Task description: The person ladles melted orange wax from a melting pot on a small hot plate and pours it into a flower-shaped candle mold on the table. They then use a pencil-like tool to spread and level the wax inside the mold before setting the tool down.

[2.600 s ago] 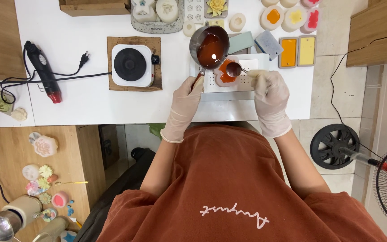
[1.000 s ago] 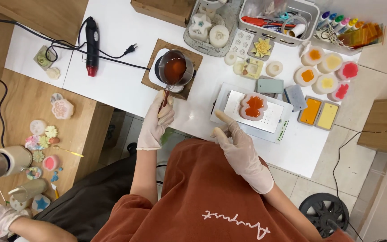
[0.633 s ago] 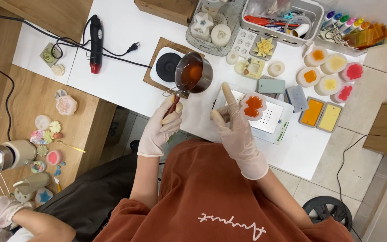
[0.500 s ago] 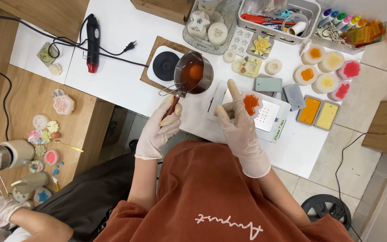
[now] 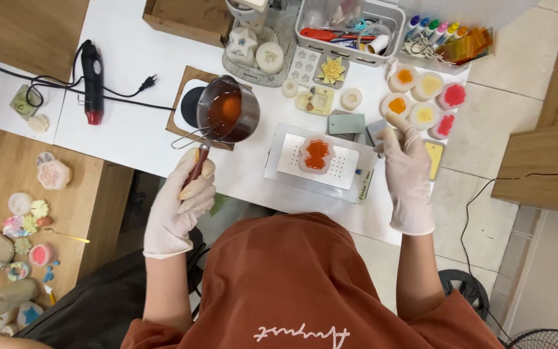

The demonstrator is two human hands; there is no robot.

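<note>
Since half a second ago, your right hand (image 5: 407, 178) has pulled away from the white mould (image 5: 316, 154) and now lies at centre right of the frame, gloved, fingers (image 5: 398, 124) loosely open and holding nothing, their tips just beside the grey blocks (image 5: 346, 123). Your left hand (image 5: 182, 200), also gloved, grips the red handle (image 5: 196, 169) of the small steel pot (image 5: 228, 110), fingers wrapped closed around it at lower centre left. That pot, holding orange liquid, sits above the hand, over the edge of the black hot plate (image 5: 190, 106) on its wooden board. To its right, the mould filled with orange rests on a white perforated tray (image 5: 350, 169) on the white bench (image 5: 130, 129), between your two hands and touched by neither. Round white cups (image 5: 414, 97) with orange, yellow and pink fill cluster at upper right, beneath a rack of coloured marker pens (image 5: 437, 32). A yellow rectangular slab (image 5: 434, 158) lies just right of your right hand. A white basket (image 5: 356, 26) of tools stands at top centre; a black and red heat gun (image 5: 92, 81) lies at upper left.
</note>
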